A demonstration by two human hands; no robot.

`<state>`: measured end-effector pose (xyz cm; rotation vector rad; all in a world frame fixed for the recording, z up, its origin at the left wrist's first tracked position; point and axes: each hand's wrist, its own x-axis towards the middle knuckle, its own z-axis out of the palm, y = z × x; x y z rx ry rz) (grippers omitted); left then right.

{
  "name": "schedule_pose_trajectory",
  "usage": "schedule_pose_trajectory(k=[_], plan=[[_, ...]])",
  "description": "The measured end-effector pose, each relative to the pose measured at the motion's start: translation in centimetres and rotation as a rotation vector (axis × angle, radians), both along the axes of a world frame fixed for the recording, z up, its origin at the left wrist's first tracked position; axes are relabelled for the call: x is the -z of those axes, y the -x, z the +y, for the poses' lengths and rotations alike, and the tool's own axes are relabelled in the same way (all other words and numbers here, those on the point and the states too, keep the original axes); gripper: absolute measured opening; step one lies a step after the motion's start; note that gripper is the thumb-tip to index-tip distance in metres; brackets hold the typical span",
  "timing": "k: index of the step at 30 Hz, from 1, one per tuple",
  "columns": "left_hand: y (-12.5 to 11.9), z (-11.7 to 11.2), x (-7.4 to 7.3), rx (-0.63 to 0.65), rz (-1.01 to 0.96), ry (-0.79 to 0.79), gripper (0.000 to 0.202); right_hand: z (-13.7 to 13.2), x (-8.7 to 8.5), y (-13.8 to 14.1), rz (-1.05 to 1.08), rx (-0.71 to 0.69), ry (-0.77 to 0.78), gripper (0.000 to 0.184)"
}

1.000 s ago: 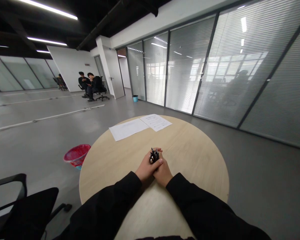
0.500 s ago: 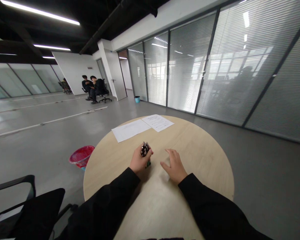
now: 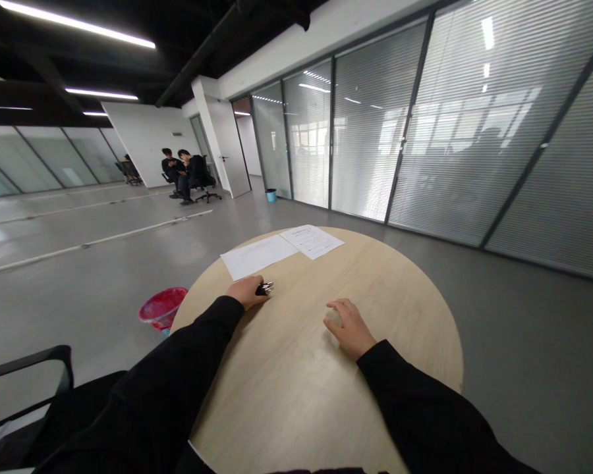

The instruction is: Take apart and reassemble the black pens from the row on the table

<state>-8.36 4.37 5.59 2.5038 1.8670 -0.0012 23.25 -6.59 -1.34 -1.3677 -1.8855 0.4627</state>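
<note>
My left hand [image 3: 246,291] lies far forward on the round light-wood table [image 3: 296,375], shut around a small bundle of black pens [image 3: 264,288] whose tips stick out past the fingers. It is close to the lower edge of a white paper sheet [image 3: 257,257], and a second printed sheet [image 3: 311,241] lies beyond it. To the right, my right hand [image 3: 350,327] rests on the tabletop with curved fingers, holding nothing. Black sleeves cover both forearms.
A red wastebasket [image 3: 162,308] stands by the table's left edge, with a black office chair [image 3: 29,395] at lower left. Two seated people [image 3: 188,172] are far back near a door. A glass wall with blinds [image 3: 425,131] runs along the right.
The two hands were together around the pens a second ago. The left hand has since carried the pens forward and left, towards the papers, while the right hand has moved apart to the right.
</note>
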Motion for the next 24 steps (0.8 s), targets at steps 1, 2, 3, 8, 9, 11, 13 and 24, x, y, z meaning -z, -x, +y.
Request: schedule_pose_trajectory(k=[1,2,3,8,9,11,13,24], plan=[[0.2,0.1,0.2,-0.004,-0.021,-0.003,0.05,0.0,0.0,0.0,-0.009,-0.003,0.007,0.032],[0.3,0.1,0.3,-0.006,-0.035,-0.007,0.055,0.0,0.1,-0.1,-0.016,-0.005,0.012,0.032],[0.5,0.0,0.5,-0.008,-0.039,-0.012,0.061,0.0,0.1,-0.1,-0.022,-0.007,0.013,0.031],[1.5,-1.0,1.1,-0.042,-0.011,-0.035,0.086,0.0,0.2,0.0,-0.055,-0.012,0.015,0.03],[1.7,-1.2,1.1,-0.048,-0.001,-0.04,0.089,0.0,0.2,0.0,-0.062,-0.014,0.018,0.03],[2.3,-1.8,1.0,-0.061,0.023,-0.047,0.094,0.0,0.2,0.1,-0.074,-0.015,0.022,0.03],[3.0,-2.6,0.9,-0.082,0.041,-0.053,0.098,0.0,0.2,0.1,-0.079,-0.014,0.025,0.031],[5.2,-6.6,2.3,-0.241,-0.028,-0.033,0.103,-0.4,-0.4,0.3,-0.149,-0.011,0.07,0.035]])
